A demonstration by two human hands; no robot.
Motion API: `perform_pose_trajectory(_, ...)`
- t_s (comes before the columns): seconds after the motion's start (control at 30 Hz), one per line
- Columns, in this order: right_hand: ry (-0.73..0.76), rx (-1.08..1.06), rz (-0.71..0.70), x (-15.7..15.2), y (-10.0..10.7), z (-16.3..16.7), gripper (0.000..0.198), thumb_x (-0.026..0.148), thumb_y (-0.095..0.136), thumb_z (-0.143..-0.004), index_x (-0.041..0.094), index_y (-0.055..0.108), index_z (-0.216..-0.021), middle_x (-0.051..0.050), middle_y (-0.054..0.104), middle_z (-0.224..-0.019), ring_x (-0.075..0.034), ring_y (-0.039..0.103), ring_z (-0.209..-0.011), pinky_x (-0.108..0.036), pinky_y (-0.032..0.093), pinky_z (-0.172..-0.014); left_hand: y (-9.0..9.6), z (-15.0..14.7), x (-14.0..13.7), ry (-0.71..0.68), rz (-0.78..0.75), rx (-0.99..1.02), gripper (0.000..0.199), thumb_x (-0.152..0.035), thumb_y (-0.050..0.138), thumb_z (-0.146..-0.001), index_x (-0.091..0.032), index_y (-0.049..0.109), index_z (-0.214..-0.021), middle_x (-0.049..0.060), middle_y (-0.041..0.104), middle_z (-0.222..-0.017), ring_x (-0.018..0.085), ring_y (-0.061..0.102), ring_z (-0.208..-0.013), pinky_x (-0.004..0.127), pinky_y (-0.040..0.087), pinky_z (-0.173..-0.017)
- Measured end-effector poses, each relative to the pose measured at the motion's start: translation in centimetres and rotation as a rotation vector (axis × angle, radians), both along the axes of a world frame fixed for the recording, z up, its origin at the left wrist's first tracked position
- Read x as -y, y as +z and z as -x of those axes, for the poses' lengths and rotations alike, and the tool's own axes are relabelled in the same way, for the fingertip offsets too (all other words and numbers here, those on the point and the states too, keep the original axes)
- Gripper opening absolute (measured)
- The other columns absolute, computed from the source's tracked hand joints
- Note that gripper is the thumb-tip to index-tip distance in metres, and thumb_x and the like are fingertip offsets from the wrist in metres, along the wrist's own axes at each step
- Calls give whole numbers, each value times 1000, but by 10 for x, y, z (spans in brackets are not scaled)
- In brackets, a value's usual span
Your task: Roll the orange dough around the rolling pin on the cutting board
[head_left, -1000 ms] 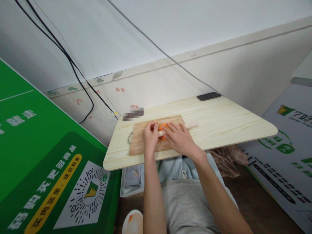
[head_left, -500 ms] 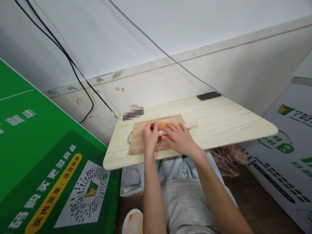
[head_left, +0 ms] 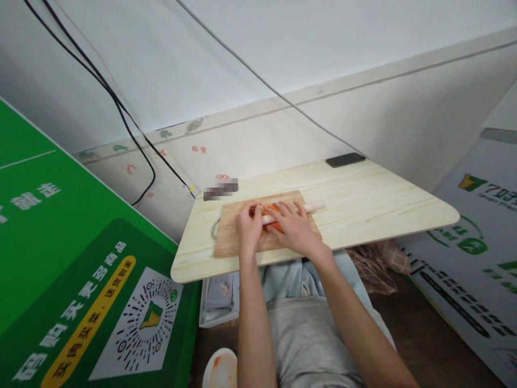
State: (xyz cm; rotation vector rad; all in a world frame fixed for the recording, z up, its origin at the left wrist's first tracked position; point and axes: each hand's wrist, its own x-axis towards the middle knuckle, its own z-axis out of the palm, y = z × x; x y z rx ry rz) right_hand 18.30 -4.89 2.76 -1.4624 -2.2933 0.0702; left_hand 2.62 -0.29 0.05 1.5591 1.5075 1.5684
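Note:
On a wooden cutting board [head_left: 228, 237], a flat orange piece that looks like dough [head_left: 275, 227] lies partly under my hands. A pale rolling pin [head_left: 315, 206] crosses over it, its right end sticking out past the board. My right hand [head_left: 294, 225] lies over the pin with fingers stretched and spread, the palm pressing on it. At the left edge of the dough, my left hand [head_left: 249, 223] has its fingers curled in a pinch, close to the pin's left end. The fingertips hide much of the dough there, and something dark red shows between them.
The board rests on a light wooden table [head_left: 388, 210]. A black phone [head_left: 345, 159] lies at the back edge by the wall, and a blurred dark object [head_left: 221, 189] at the back left. Below are a white bin [head_left: 220, 302] and a stained white oval lid or dish [head_left: 220, 369].
My right hand has shifted slightly left and nearer to me, and the rolling pin's right end has moved a little left with it. My left hand stays in place.

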Motion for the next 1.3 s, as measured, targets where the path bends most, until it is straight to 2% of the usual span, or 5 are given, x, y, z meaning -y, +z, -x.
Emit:
perform_pose_trajectory(0.2,80,-7,38,1,4,-8,55,26,51,-105,25,53,-160,-11,55,-165,-29,42,-157,-59,16,-133,0,-1,1,2,-1,-1,17,-28,63,-96,-20,77,-94,7,81,-96,21,75,-90,33,58,-87)
perform_pose_trajectory(0.6,-26,-43,-30,-5,-6,6,46,38,53,-108,26,62,-152,-13,61,-159,-32,46,-153,-59,18,-132,2,-1,2,1,4,1,16,-28,64,-96,-20,77,-94,7,81,-97,22,75,-91,34,58,-87)
perform_pose_trajectory(0.97,106,-43,47,1,3,-10,57,23,56,-103,26,52,-160,-8,57,-163,-29,41,-157,-60,13,-134,-1,0,2,2,2,6,16,-27,64,-95,-19,77,-95,7,81,-96,21,75,-90,33,57,-86)
perform_pose_trajectory(1.13,25,-58,-4,-3,-4,0,50,29,57,-106,25,58,-155,-11,65,-154,-31,48,-151,-60,14,-133,0,-1,1,-1,-4,11,17,-27,62,-96,-19,77,-94,7,81,-96,22,75,-90,33,57,-86)
perform_pose_trajectory(1.3,-30,-45,-56,-6,-8,7,45,35,55,-109,27,62,-152,-13,65,-152,-33,48,-150,-60,17,-132,2,-2,2,0,2,20,16,-27,63,-96,-19,76,-92,7,81,-95,21,75,-89,32,57,-85)
